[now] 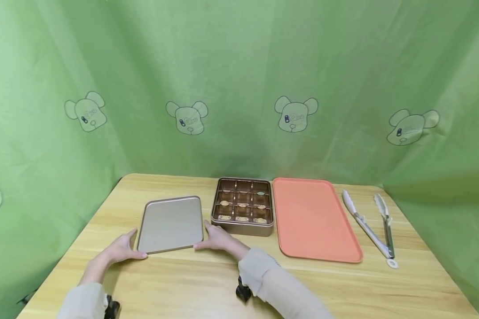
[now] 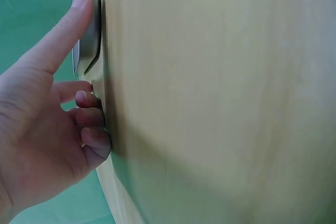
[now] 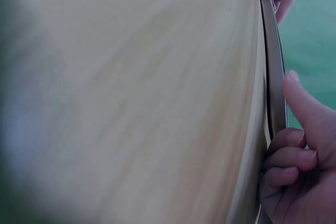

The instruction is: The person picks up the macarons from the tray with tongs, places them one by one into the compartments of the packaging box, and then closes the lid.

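Note:
A flat metal lid [image 1: 171, 223] lies on the left part of the wooden table. My left hand [image 1: 119, 249] is at its near left corner, thumb against the near edge. The index finger is spread along the left side, with a small gap. In the left wrist view, the thumb crosses the side of the lid [image 2: 91, 24]. My right hand [image 1: 219, 239] frames the near right corner, its thumb by the near edge and index finger along the right side. The right wrist view shows loosely bent fingers [image 3: 287, 158] by the table, under the thumb.
Just right of the lid stands a brown metal tin [image 1: 243, 227] with a divided insert of small wrapped pieces. Beyond it lie a coral tray [image 1: 315, 219] and open tongs [image 1: 386, 246]. A green curtain [image 1: 239, 66] encloses the table's [image 1: 175, 283] back and sides.

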Demonstrator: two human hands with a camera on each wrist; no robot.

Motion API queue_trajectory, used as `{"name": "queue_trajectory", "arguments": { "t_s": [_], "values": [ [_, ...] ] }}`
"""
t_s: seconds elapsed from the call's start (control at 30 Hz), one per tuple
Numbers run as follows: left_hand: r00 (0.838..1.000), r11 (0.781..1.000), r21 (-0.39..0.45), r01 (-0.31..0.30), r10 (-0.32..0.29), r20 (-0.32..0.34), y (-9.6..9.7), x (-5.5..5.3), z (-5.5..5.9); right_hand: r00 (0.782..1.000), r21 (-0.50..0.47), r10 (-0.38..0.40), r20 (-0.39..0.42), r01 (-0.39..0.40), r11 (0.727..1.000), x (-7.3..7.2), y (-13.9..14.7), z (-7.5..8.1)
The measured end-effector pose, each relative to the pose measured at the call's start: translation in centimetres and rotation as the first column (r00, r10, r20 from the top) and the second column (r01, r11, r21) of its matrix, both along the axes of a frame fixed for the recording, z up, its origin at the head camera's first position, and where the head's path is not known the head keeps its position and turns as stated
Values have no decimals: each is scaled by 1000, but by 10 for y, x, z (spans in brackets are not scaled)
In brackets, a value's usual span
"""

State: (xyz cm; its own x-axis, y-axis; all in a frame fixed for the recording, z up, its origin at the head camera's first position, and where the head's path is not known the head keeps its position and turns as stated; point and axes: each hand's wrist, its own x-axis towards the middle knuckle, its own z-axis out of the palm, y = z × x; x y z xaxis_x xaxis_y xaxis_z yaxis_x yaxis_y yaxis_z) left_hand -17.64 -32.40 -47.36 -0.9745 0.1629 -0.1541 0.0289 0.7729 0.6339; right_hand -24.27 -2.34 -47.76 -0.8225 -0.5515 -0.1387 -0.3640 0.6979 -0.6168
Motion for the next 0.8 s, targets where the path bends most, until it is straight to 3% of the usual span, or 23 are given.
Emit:
{"name": "queue_trajectory", "arguments": {
  "t_s": [0.2, 0.47, 0.8],
  "values": [
    [1000, 1000, 24, 9, -8, -17, 1, 0, -1, 997, 57, -30, -73, 35, 998, 1, -4, -3],
    [999, 999, 49, 22, -21, -31, 2, 2, -2, 994, 116, -87, -66, 94, 989, 6, -7, -3],
    [996, 994, 80, 77, -73, -57, -1, 3, 0, 995, -5, -98, -7, 98, 995, 4, -5, -2]
  ]
}}
